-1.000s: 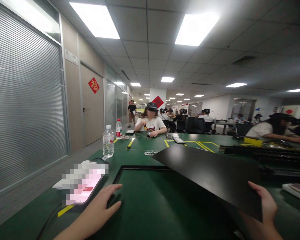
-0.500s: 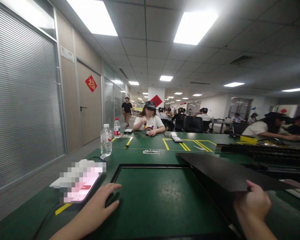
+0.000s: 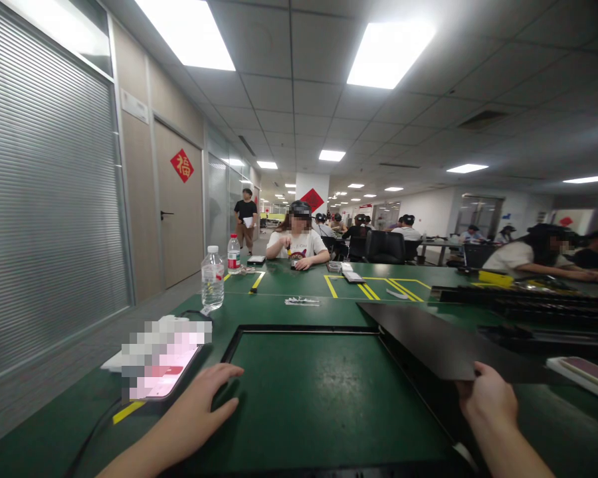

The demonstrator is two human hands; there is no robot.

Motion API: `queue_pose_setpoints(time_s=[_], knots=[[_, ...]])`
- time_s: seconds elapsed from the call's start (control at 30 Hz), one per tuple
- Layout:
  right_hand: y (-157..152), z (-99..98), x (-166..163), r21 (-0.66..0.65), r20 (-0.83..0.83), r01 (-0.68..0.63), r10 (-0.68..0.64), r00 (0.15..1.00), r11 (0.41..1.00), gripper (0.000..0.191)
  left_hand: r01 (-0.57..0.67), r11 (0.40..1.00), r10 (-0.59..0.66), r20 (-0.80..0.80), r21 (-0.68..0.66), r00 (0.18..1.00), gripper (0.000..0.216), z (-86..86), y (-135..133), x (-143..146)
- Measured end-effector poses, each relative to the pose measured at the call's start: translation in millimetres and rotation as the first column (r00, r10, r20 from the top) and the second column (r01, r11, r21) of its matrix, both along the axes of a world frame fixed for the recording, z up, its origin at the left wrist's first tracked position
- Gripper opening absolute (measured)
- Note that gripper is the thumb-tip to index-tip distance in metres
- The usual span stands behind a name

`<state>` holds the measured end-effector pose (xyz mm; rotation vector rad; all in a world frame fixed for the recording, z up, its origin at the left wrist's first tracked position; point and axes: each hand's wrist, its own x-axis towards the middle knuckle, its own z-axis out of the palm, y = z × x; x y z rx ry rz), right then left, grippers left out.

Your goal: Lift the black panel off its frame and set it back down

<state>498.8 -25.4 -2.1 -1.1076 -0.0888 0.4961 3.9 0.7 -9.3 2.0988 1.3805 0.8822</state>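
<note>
Frame (image 3: 303, 329) on table (image 3: 259, 312)

Left hand (image 3: 206, 398) by its left side; right hand (image 3: 491, 401) past its right side, at the sheet (image 3: 428, 342), which perhaps overhangs that side. Phone (image 3: 172, 372) left of the left hand, bottle (image 3: 212, 279) behind the phone, person (image 3: 309, 247) across the table.

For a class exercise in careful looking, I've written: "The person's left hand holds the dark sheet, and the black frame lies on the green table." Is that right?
Not quite: the head view shows the right hand holding the dark sheet; the left hand is at the frame's left side. The black frame does lie on the green table.
</note>
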Motion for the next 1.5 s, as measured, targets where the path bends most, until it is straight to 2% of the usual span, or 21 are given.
queue_pose_setpoints(time_s=[0.03, 0.13, 0.23, 0.47, 0.63, 0.8, 1.03, 1.33, 1.5], knots=[[0, 2.7, -4, -0.024, -0.019, 0.097, -0.097, 0.995, 0.995, 0.030, -0.001, 1.000, 0.001, -0.008, 0.002, 1.000, 0.040, -0.3, 0, 0], [-2, 8.8, -13, -0.031, -0.059, 0.138, -0.139, 0.988, 0.990, 0.022, 0.003, 1.000, -0.003, -0.030, 0.006, 1.000, 0.039, -0.1, -1, 1], [-1, 4.6, -11, -0.014, -0.096, 0.107, -0.108, 0.990, 0.994, 0.021, 0.011, 1.000, -0.010, -0.030, 0.019, 1.000, 0.038, 0.2, -2, 1], [17, -29.9, 17, 0.100, -0.193, -0.025, 0.044, 0.980, 0.995, 0.022, 0.016, 1.000, -0.016, -0.014, 0.019, 1.000, 0.038, -1.3, -1, 0], [20, -33.8, 20, 0.080, -0.219, -0.028, 0.045, 0.975, 0.996, 0.029, 0.038, 0.999, -0.036, -0.039, 0.032, 0.999, 0.038, -3.6, 0, -4], [20, -30.0, 18, 0.086, -0.246, -0.030, 0.050, 0.968, 0.996, 0.031, 0.035, 0.999, -0.034, -0.054, 0.013, 0.998, 0.039, -4.9, 0, -5], [18, -21.1, 9, 0.066, -0.233, -0.022, 0.037, 0.972, 0.998, 0.027, 0.036, 0.999, -0.036, -0.033, 0.003, 0.999, 0.038, 2.4, -4, -4], [6, 9.1, -15, 0.156, -0.123, -0.035, 0.054, 0.991, 0.987, 0.019, 0.040, 0.999, -0.038, -0.118, 0.017, 0.992, 0.038, 6.6, -4, -2], [-1, 25.1, -34, 0.154, -0.107, -0.029, 0.046, 0.993, 0.988, 0.021, 0.012, 1.000, -0.010, -0.100, 0.017, 0.995, 0.037, 7.7, -4, -3]])
